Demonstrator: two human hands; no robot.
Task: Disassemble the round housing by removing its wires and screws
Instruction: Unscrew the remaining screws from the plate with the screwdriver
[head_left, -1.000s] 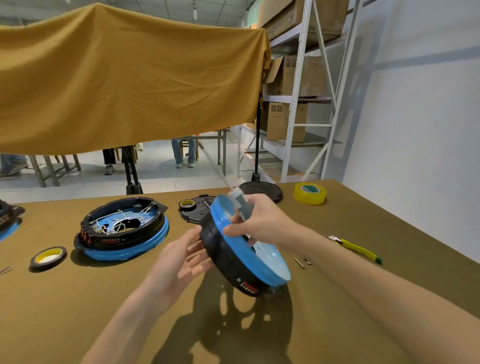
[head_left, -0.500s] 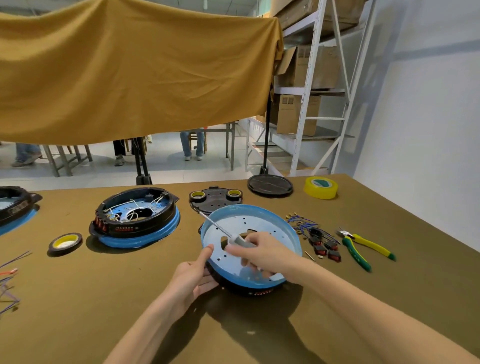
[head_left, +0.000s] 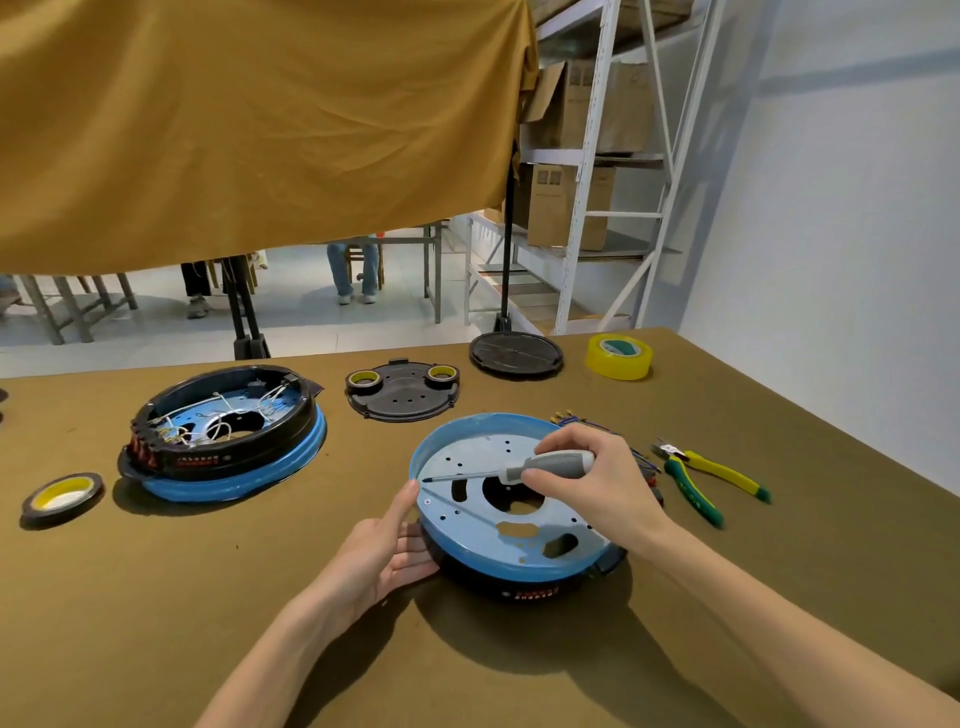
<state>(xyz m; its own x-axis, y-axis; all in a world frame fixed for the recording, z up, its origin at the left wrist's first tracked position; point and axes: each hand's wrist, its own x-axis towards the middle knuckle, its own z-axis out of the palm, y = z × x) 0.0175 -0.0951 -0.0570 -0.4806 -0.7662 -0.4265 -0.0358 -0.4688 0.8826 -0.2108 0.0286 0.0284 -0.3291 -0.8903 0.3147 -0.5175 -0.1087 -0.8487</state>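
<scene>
My right hand (head_left: 597, 483) gripped the screwdriver (head_left: 519, 470), shaft lying leftward across the housing (head_left: 571, 564); left fingers (head_left: 402, 512) steadied its rim.

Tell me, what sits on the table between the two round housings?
Nothing: the head view shows only bare brown table between the wired housing and the held housing.

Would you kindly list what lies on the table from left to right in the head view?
Black tape roll → wired housing → left hand → round housing → right hand holding screwdriver → pliers.
</scene>
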